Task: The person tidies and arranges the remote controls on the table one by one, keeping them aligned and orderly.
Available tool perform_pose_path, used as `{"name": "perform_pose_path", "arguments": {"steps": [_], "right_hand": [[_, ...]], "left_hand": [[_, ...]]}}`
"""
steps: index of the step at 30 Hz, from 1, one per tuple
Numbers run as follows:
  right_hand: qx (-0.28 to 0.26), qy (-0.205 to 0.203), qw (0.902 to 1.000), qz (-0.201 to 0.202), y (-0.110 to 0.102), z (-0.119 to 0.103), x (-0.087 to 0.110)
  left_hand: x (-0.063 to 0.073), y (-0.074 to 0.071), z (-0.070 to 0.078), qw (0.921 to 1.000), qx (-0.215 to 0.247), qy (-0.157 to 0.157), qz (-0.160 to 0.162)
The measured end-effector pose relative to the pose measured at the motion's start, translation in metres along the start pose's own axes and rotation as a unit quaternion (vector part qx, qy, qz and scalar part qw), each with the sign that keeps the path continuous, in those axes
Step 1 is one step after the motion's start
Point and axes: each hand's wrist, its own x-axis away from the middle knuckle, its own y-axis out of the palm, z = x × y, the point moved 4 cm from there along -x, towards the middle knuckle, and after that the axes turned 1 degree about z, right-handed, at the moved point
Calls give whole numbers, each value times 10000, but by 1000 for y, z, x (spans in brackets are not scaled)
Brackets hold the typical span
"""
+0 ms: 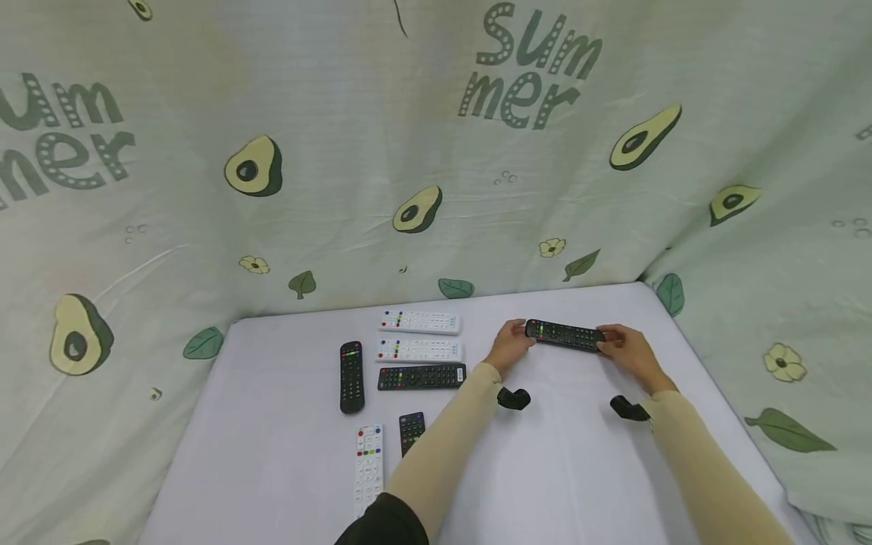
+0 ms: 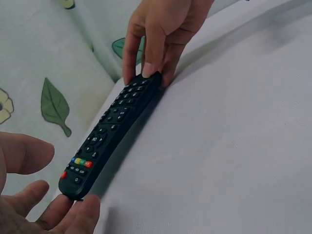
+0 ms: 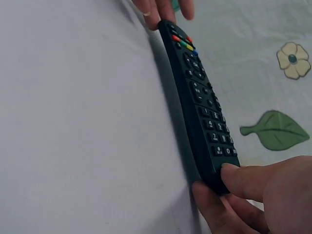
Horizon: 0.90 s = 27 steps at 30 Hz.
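Note:
A black remote control [image 1: 562, 335] with colored buttons is at the back right of the table, its keys facing up. My right hand [image 1: 630, 356] pinches its number-key end, with the thumb on top in the right wrist view. At the opposite end, beside the red button, is my left hand [image 1: 509, 347]. Its fingertips [image 2: 87, 210] touch that end from below in the left wrist view, while the thumb [image 2: 27, 153] stands away from the remote. A shadow runs along the tabletop under the remote's long side.
Left of my arms lie white remotes [image 1: 420, 322] [image 1: 418, 350], a sideways black remote [image 1: 422, 377] and an upright-lying black one [image 1: 352, 377]. Nearer are another white remote [image 1: 369, 465] and a black remote [image 1: 412, 430], partly covered by my left sleeve. A printed curtain [image 1: 327, 166] hangs behind the table [image 1: 259, 424].

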Motion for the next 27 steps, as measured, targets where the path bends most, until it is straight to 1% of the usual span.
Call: {"name": "perform_pose_path", "arguments": {"steps": [4,8,11,14,17,23,27], "right_hand": [[11,-61,10000,-24,5,-7,11],[-295,-4,9995,-70,7,-17,25],[-528,15,9986,-97,9,-23,37],[-639,74,9978,-154,10,-29,50],[-679,146,9973,-221,12,-35,63],[-713,242,9967,-296,17,-50,88],[-814,308,9956,-337,26,-62,105]], "left_hand": [[3,-4,-1,9999,1,150,83],[8,-11,-1,9995,35,260,181],[14,-17,0,9993,200,277,181],[20,-23,1,9985,453,287,89],[27,-29,3,9977,597,307,-3],[42,-42,5,9978,494,424,-150],[56,-53,7,9972,410,528,-333]]}}
